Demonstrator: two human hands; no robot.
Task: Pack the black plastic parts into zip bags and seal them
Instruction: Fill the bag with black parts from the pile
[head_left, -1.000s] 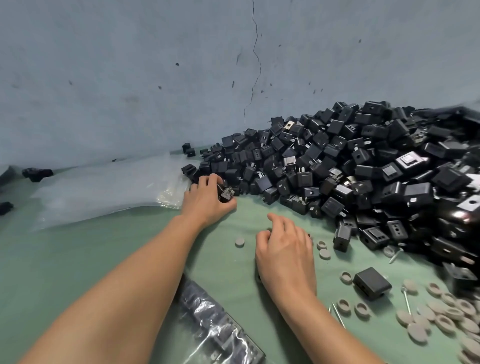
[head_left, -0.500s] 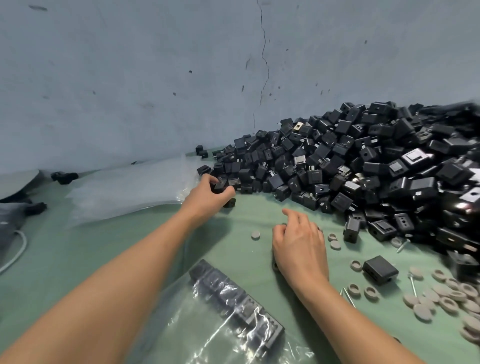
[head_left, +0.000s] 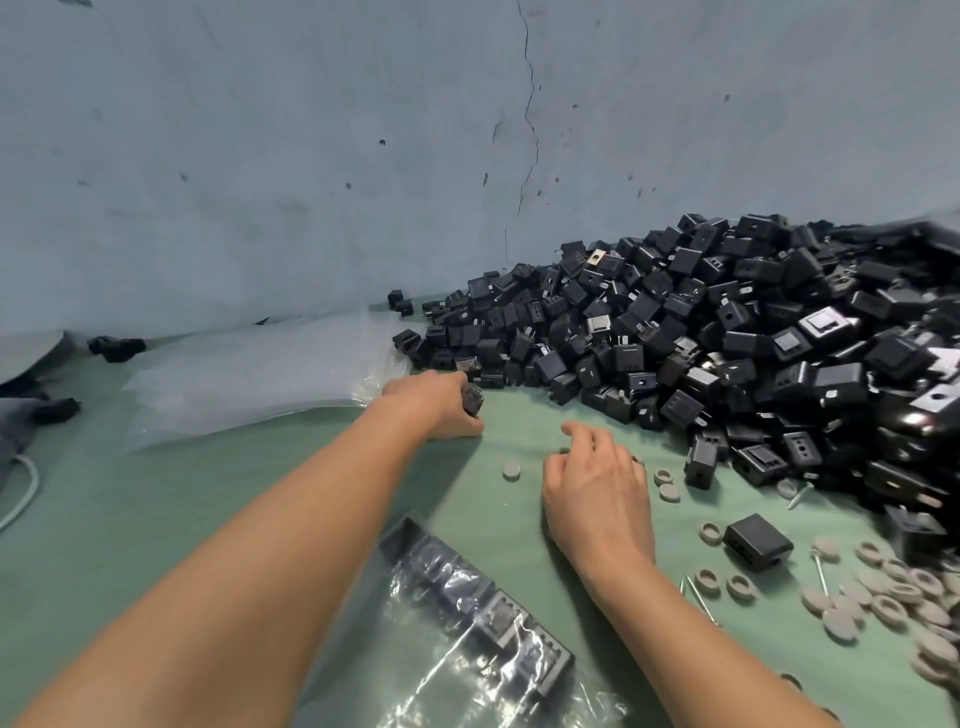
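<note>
Here, left grip (head_left: 439, 408) held one black part (head_left: 472, 401) at the near edge of the pile (head_left: 727, 353) on the green desk (head_left: 156, 519). Right grip (head_left: 597, 493) rested loosely curled on the desk. A filled zip bag (head_left: 483, 623) lay between the forearms.

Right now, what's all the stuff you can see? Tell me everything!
Black plastic parts: too many to count, black, heaped at the right by the wall.
Loose black part: one, black, on the cloth beside the discs.
Filled zip bag: one, clear, front centre, black parts inside.
Empty zip bags: a stack, clear, back left.
Discs and rings: many, grey, front right.
Screws: a few, silver, among the discs.
Cloth: one, green, under everything.
Wall: one, blue-grey, cracked, behind.
Left hand: grips a single part at the heap's edge.
Right hand: fingers loosely curled, over the cloth.
</note>
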